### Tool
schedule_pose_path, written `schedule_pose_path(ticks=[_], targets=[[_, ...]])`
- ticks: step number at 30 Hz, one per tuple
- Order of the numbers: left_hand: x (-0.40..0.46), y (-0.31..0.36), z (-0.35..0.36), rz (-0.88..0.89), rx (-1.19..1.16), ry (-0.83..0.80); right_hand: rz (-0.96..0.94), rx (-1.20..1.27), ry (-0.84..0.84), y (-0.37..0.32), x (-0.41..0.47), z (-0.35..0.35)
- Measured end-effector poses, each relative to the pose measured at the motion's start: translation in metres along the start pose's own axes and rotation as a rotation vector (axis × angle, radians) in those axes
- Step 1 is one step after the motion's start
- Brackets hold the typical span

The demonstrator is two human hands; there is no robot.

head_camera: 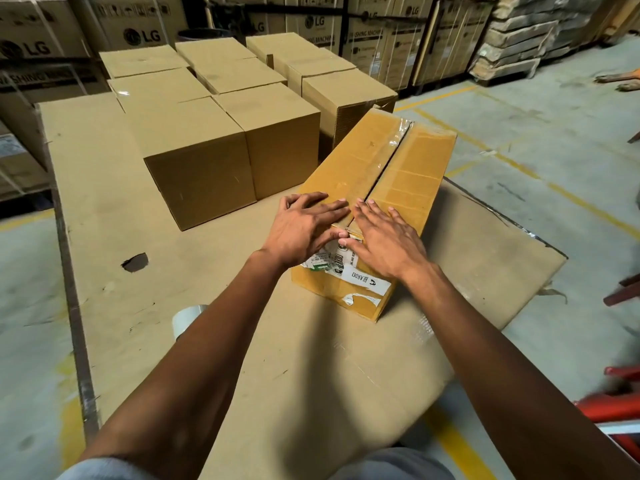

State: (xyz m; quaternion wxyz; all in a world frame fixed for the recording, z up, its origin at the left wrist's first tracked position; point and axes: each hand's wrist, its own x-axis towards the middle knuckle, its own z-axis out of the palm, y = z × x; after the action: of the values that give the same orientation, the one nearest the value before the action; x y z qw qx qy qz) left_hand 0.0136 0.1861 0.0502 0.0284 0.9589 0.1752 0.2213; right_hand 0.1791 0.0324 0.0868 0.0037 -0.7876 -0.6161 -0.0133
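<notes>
Cardboard sheet [114,209] covers the floor; plain brown boxes [194,143] grouped at its far side. Yellow box [408,161] lies on the sheet just right of them, taped seam up. I see left hand [304,230] and right hand [384,240] flat on its near end, either side of the seam, fingers released and spread, pressing down. Tape roll [185,317] half hidden behind the left forearm.
</notes>
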Motion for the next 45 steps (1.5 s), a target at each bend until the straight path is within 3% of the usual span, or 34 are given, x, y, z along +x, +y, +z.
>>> schedule_pose_path(ticks=[6, 14, 24, 29, 35, 45], targets=[[-0.003, -0.013, -0.006, 0.073, 0.045, -0.146, -0.026, -0.046, -0.011, 0.001, -0.001, 0.0], [-0.004, -0.002, 0.003, -0.01, -0.039, 0.019, -0.006, 0.038, 0.006, 0.0, -0.003, -0.004], [-0.016, -0.01, 0.01, 0.071, 0.113, -0.032, -0.037, -0.058, -0.014, -0.003, -0.006, -0.005], [-0.015, -0.002, 0.005, 0.023, 0.033, -0.002, -0.007, 0.05, -0.023, -0.004, -0.005, -0.011], [-0.015, 0.002, 0.011, -0.013, 0.048, 0.072, 0.006, 0.013, 0.004, -0.004, -0.003, -0.006], [-0.013, -0.008, 0.006, 0.042, 0.015, 0.0, 0.032, -0.054, 0.018, -0.009, -0.002, -0.006]])
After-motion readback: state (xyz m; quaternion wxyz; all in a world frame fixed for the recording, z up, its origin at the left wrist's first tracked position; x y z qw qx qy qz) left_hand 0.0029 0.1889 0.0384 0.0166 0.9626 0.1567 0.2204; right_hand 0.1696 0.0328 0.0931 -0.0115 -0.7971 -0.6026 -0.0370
